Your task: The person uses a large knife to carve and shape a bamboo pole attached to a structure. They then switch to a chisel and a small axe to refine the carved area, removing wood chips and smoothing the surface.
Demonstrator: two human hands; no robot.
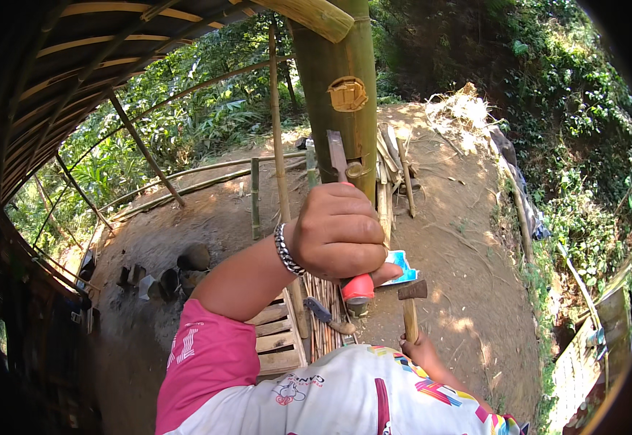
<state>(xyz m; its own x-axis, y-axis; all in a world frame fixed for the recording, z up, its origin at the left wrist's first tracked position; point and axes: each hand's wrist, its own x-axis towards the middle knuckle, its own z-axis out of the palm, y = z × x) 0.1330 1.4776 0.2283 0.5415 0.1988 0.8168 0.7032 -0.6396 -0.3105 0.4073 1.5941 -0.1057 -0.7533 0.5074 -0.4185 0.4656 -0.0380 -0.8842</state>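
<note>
From the head camera, a thick green bamboo post (338,94) rises ahead, with a carved rectangular notch (347,93) high on it. Split bamboo strips (392,170) lean at its base on the dirt ground (461,239), and a wooden pallet (280,341) lies below. The chisel (339,167) has a flat rusty blade and a red handle; its blade rests against the post beneath the notch. The left hand (338,232) wraps its fingers tightly round that handle. Lower down, the right hand (421,349) grips the wooden shaft of a hammer (411,304), head upward, well below the chisel.
</note>
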